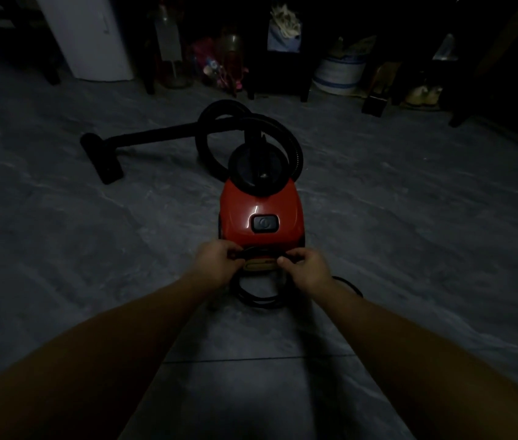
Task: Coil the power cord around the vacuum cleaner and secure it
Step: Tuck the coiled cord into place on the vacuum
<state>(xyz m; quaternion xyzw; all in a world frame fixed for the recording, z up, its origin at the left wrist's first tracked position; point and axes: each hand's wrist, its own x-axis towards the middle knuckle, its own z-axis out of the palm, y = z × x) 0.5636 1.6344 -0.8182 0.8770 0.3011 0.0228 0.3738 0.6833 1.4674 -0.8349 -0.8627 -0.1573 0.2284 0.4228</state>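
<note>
A red canister vacuum cleaner stands on the grey floor in the middle of the head view, with a dark power button on top. Its black hose loops behind it and runs left to the floor nozzle. The black power cord hangs in loops at the vacuum's near end, and one strand trails off to the right. My left hand grips the cord at the left of the rear end. My right hand pinches the cord at the right. The room is dim.
Along the far wall stand a white appliance, dark furniture legs, bottles, a white and blue bucket and shoes. Grey tiled floor spreads on both sides of the vacuum.
</note>
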